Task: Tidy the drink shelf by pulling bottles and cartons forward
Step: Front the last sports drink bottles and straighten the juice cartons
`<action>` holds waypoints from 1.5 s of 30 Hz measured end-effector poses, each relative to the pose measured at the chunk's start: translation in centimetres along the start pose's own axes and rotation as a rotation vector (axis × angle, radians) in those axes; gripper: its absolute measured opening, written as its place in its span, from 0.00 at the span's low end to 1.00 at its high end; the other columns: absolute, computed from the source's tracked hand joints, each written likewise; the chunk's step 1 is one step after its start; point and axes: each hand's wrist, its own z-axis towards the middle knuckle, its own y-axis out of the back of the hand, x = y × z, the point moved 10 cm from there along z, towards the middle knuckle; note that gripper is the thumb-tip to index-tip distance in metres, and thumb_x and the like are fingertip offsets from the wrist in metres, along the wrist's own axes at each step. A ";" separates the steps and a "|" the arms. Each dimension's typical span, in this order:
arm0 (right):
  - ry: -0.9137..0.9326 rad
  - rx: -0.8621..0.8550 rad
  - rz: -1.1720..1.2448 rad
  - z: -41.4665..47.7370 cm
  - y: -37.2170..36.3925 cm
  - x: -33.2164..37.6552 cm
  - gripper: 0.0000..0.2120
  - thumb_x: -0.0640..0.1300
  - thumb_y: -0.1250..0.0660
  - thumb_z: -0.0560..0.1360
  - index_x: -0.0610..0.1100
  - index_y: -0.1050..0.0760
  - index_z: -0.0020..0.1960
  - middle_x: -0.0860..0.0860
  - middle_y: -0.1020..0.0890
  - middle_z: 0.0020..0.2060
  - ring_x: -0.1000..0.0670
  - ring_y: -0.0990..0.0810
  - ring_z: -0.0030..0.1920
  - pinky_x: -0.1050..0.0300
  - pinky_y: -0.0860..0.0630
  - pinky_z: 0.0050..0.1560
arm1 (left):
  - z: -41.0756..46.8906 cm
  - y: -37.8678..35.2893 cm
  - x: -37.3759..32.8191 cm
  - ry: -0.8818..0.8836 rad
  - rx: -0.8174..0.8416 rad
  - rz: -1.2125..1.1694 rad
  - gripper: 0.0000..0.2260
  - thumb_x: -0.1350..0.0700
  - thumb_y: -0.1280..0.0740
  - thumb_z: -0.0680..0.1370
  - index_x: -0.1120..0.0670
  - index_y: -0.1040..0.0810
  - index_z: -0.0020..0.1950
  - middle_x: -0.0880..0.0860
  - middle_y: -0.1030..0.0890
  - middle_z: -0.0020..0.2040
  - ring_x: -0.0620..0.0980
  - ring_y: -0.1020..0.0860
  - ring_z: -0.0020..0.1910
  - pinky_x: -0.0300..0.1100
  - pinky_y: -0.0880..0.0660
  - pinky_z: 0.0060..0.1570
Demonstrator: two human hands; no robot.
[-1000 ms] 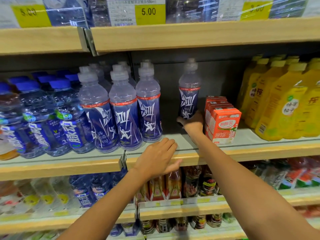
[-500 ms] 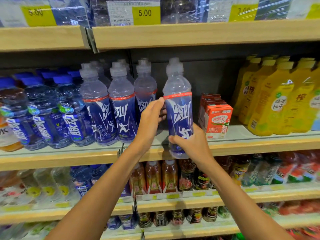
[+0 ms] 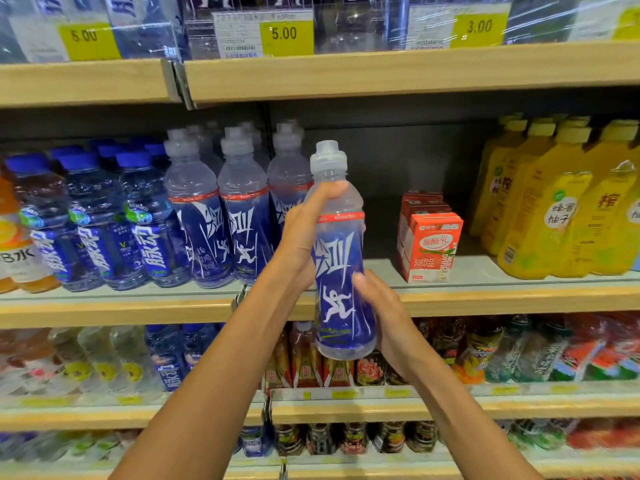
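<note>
Low in the frame two bare forearms run up toward the centre, and each ends in a grip clamped on the same sports-drink bottle (image 3: 337, 258). The right grip (image 3: 389, 317) cups the lower body from the right, with the thumb laid on the label. The left grip (image 3: 303, 237) wraps the shoulder from the left, one digit pressed across the clear plastic just under the cap. The bottle hangs upright in the air at centre frame, in front of the middle shelf (image 3: 502, 299). Its base sits lower in the picture than the shelf's wooden lip and rests on nothing.

It looks full, so I judge it moderately heavy for one hand, with most of the weight low down. The thin clear wall will probably give under a hard squeeze, and the glossy sleeve may slide in a damp palm. The waisted midsection and the shoulder seem the safest holds, not the cap. It is hardly fragile, but it is tall and narrow enough to tip if set down carelessly.

The bottle has a translucent grey-white sports cap, a clear shoulder and a thin red band. Below that is a deep blue sleeve with slashing white characters and a white running figure.

Beyond it, centre left, matching bottles (image 3: 242, 220) stand in a row at the shelf front. To their right is a gap, then red cartons (image 3: 433, 244), then yellow bottles (image 3: 561, 220) at the right edge.
</note>
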 end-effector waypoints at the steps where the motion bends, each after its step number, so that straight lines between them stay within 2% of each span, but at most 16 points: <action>1: -0.061 0.056 0.120 -0.1 0.0 -0.4 0.29 0.61 0.29 0.66 0.46 0.25 0.61 0.47 0.17 0.54 0.47 0.18 0.55 0.56 0.20 0.51 | 0.0 -0.7 0.6 0.055 0.084 -0.061 0.19 0.47 0.27 0.67 0.56 0.23 0.52 0.52 0.18 0.39 0.49 0.19 0.36 0.41 0.22 0.39; 4: -0.254 0.191 0.433 -0.6 -0.6 -2.1 0.46 0.63 0.22 0.59 0.37 0.29 0.67 0.38 0.21 0.57 0.40 0.22 0.57 0.43 0.25 0.62 | -0.2 -2.9 1.2 0.139 0.297 -0.257 0.22 0.45 0.25 0.66 0.57 0.23 0.53 0.54 0.20 0.45 0.50 0.21 0.39 0.42 0.23 0.44; 6: -0.286 0.349 0.553 -1.3 -2.3 -2.2 0.42 0.60 0.23 0.63 0.36 0.29 0.67 0.35 0.22 0.57 0.37 0.22 0.57 0.40 0.30 0.64 | -0.3 -4.6 1.1 0.180 0.438 -0.370 0.28 0.46 0.22 0.62 0.56 0.26 0.55 0.54 0.21 0.47 0.50 0.21 0.40 0.42 0.22 0.44; 8: -0.279 0.458 0.598 -1.7 -3.6 -2.1 0.34 0.60 0.27 0.67 0.37 0.25 0.64 0.35 0.20 0.54 0.38 0.20 0.54 0.41 0.28 0.61 | -0.5 -5.9 1.0 0.210 0.564 -0.439 0.28 0.46 0.22 0.62 0.57 0.27 0.55 0.55 0.22 0.47 0.50 0.21 0.40 0.43 0.22 0.45; 13: -0.268 0.439 0.599 -1.4 -4.7 -2.9 0.34 0.63 0.26 0.65 0.38 0.23 0.58 0.38 0.19 0.48 0.41 0.19 0.47 0.47 0.24 0.54 | -0.9 -6.3 1.2 0.241 0.680 -0.491 0.26 0.48 0.23 0.64 0.59 0.25 0.55 0.57 0.21 0.48 0.53 0.20 0.42 0.45 0.22 0.47; 17: -0.209 0.255 0.451 -0.5 -4.0 -3.0 0.38 0.67 0.24 0.58 0.38 0.20 0.55 0.39 0.18 0.43 0.43 0.18 0.41 0.50 0.20 0.47 | -0.1 -3.4 1.1 0.199 0.544 -0.348 0.30 0.42 0.21 0.60 0.59 0.19 0.55 0.58 0.18 0.52 0.54 0.18 0.49 0.48 0.21 0.52; 21: -0.119 -0.019 0.222 0.4 -2.1 -1.8 0.49 0.71 0.24 0.51 0.38 0.25 0.61 0.40 0.17 0.48 0.43 0.17 0.45 0.45 0.22 0.53 | 0.7 0.9 -0.5 0.093 0.230 0.059 0.31 0.35 0.30 0.66 0.55 0.22 0.61 0.58 0.18 0.57 0.54 0.19 0.53 0.46 0.22 0.51; 23: -0.070 -0.097 0.149 0.4 -1.6 -1.1 0.43 0.70 0.25 0.55 0.41 0.24 0.59 0.42 0.16 0.49 0.43 0.16 0.47 0.46 0.21 0.54 | 0.7 2.6 -2.6 -0.064 0.041 0.244 0.21 0.39 0.36 0.74 0.55 0.21 0.56 0.58 0.18 0.51 0.54 0.21 0.50 0.42 0.25 0.49; 25: -0.016 -0.164 0.099 0.3 -1.1 -0.4 0.35 0.67 0.26 0.61 0.43 0.23 0.57 0.44 0.15 0.48 0.45 0.15 0.47 0.52 0.19 0.47 | 0.1 3.1 -4.5 -0.226 -0.068 0.329 0.13 0.47 0.38 0.79 0.55 0.21 0.51 0.52 0.16 0.43 0.48 0.20 0.43 0.37 0.24 0.43; 27: 0.044 -0.223 0.062 0.2 -0.9 0.0 0.30 0.64 0.26 0.62 0.46 0.23 0.56 0.48 0.14 0.46 0.48 0.15 0.46 0.60 0.20 0.41 | -0.9 2.8 -5.9 -0.350 -0.110 0.391 0.12 0.51 0.40 0.82 0.54 0.21 0.47 0.48 0.16 0.40 0.42 0.19 0.40 0.33 0.23 0.40; 29: 0.113 -0.270 0.018 0.2 -1.1 0.5 0.29 0.64 0.29 0.61 0.48 0.23 0.56 0.51 0.14 0.47 0.50 0.15 0.47 0.63 0.21 0.41 | -1.7 2.1 -6.2 -0.405 -0.118 0.409 0.13 0.50 0.41 0.82 0.54 0.21 0.46 0.51 0.17 0.42 0.45 0.19 0.42 0.37 0.23 0.44; 31: 0.185 -0.314 -0.020 0.0 -1.3 1.0 0.28 0.63 0.29 0.62 0.48 0.24 0.56 0.53 0.15 0.47 0.53 0.16 0.47 0.65 0.22 0.41 | -2.4 1.2 -6.0 -0.409 -0.121 0.393 0.16 0.44 0.38 0.78 0.56 0.22 0.50 0.53 0.19 0.47 0.48 0.20 0.48 0.44 0.23 0.51; 33: 0.239 -0.349 -0.053 -0.1 -1.6 1.2 0.26 0.60 0.29 0.63 0.48 0.25 0.55 0.54 0.15 0.47 0.55 0.16 0.47 0.66 0.23 0.42 | -2.9 0.6 -5.7 -0.413 -0.154 0.393 0.23 0.38 0.36 0.70 0.53 0.25 0.57 0.50 0.19 0.53 0.46 0.20 0.53 0.40 0.23 0.53; 35: 0.276 -0.374 -0.099 -0.4 -1.9 1.2 0.25 0.59 0.30 0.66 0.47 0.27 0.58 0.54 0.17 0.49 0.56 0.17 0.49 0.65 0.22 0.45 | -3.2 0.8 -5.8 -0.435 -0.220 0.398 0.27 0.39 0.31 0.68 0.52 0.27 0.62 0.48 0.20 0.55 0.44 0.21 0.54 0.35 0.23 0.51; 38: 0.330 -0.435 -0.204 -1.1 -2.4 1.3 0.23 0.59 0.33 0.69 0.53 0.31 0.61 0.56 0.21 0.54 0.61 0.21 0.53 0.69 0.25 0.48 | -3.2 1.2 -6.4 -0.486 -0.287 0.420 0.21 0.47 0.25 0.70 0.48 0.26 0.58 0.46 0.20 0.53 0.42 0.20 0.52 0.39 0.23 0.52; 45: 0.327 -0.432 -0.320 -1.5 -2.7 0.9 0.20 0.60 0.33 0.70 0.60 0.34 0.59 0.59 0.24 0.56 0.63 0.24 0.55 0.73 0.28 0.50 | -2.8 1.1 -7.2 -0.524 -0.271 0.355 0.10 0.56 0.25 0.71 0.46 0.23 0.47 0.44 0.19 0.41 0.37 0.20 0.42 0.32 0.24 0.41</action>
